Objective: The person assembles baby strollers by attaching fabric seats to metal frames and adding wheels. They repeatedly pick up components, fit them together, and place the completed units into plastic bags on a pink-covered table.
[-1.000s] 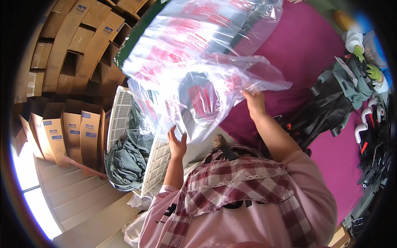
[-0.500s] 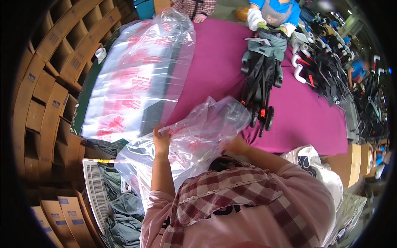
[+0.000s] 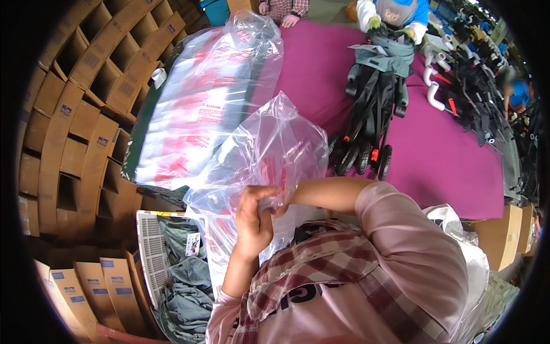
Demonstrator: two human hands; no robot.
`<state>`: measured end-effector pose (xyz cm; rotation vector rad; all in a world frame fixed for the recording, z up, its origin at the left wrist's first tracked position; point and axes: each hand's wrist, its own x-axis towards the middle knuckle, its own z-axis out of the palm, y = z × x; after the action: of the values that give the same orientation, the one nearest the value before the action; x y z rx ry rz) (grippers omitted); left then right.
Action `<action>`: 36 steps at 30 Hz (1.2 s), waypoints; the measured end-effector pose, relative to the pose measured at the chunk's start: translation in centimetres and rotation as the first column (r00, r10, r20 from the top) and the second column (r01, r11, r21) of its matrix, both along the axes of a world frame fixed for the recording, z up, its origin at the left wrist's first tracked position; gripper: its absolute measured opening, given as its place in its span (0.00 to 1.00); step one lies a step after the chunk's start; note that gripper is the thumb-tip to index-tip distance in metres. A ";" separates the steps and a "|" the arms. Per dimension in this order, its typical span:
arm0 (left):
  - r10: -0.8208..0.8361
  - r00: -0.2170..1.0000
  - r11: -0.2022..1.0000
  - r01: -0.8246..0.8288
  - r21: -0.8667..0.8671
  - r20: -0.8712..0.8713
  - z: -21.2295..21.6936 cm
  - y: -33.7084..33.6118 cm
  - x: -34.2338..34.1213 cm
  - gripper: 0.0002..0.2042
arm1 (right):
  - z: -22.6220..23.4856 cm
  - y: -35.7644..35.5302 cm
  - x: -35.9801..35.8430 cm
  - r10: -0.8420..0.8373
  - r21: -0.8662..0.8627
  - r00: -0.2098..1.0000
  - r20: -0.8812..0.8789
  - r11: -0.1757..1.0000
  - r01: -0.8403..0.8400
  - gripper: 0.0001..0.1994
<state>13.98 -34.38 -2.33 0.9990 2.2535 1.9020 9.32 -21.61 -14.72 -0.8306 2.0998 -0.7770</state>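
A clear plastic bag (image 3: 286, 137) with red print is bunched between my hands, its loose upper part standing up over the table. My left hand (image 3: 255, 215) is closed on the film, fingers curled. Right against it, my right hand (image 3: 280, 207) grips the same bag, its fingers partly covered by the left hand and the film. Beyond the bag lies a folded stroller (image 3: 369, 106) with black fabric, grey-green cloth and small wheels. A co-worker's gloved hands (image 3: 375, 23) are at its far end.
A stack of clear printed bags (image 3: 195, 114) lies on the left of the purple-covered table (image 3: 447, 166). Cardboard boxes (image 3: 69, 120) line the left side. A white crate (image 3: 152, 258) with grey-green cloth stands lower left. White-handled stroller frames (image 3: 458, 94) crowd the right.
My right hand has moved left to meet my left hand, which has shifted right. The bag's upper part has risen and spread. The view has shifted slightly.
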 end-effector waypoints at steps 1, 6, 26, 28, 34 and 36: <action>-0.025 1.000 0.998 0.025 -0.053 0.001 0.2 -0.4 0.4 0.26 | -1.1 0.3 -0.5 0.021 -0.006 0.998 0.052 1.000 -0.020 0.20; 0.357 0.926 0.876 -0.378 -0.300 -0.125 -1.7 -4.0 3.1 0.24 | -0.5 3.5 -11.3 -0.549 -0.622 0.751 0.367 0.455 0.637 0.31; 0.216 0.966 0.947 -0.243 0.212 0.144 -1.7 -2.9 0.2 0.16 | 4.7 3.7 -2.3 -0.189 -0.179 0.982 0.004 0.966 0.187 0.29; 0.147 0.987 0.989 -0.147 0.008 -0.062 -0.6 -2.2 0.4 0.16 | 7.6 5.1 -6.0 -0.650 -0.478 0.755 -0.082 0.691 0.543 0.26; 0.473 0.872 0.876 -0.449 -0.177 0.126 -3.6 -6.2 0.5 0.17 | 3.7 2.9 -5.4 -0.866 -0.746 0.449 -0.221 0.447 0.494 0.17; 0.597 0.798 0.798 -0.581 -0.158 0.079 -3.7 -7.1 0.8 0.22 | 1.0 -0.2 -1.8 -0.562 -0.533 0.814 -0.147 0.738 0.413 0.23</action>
<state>14.73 -41.46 -6.02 0.1334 2.7842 1.8858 7.48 -21.82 -13.75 -0.6594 2.4855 -1.6040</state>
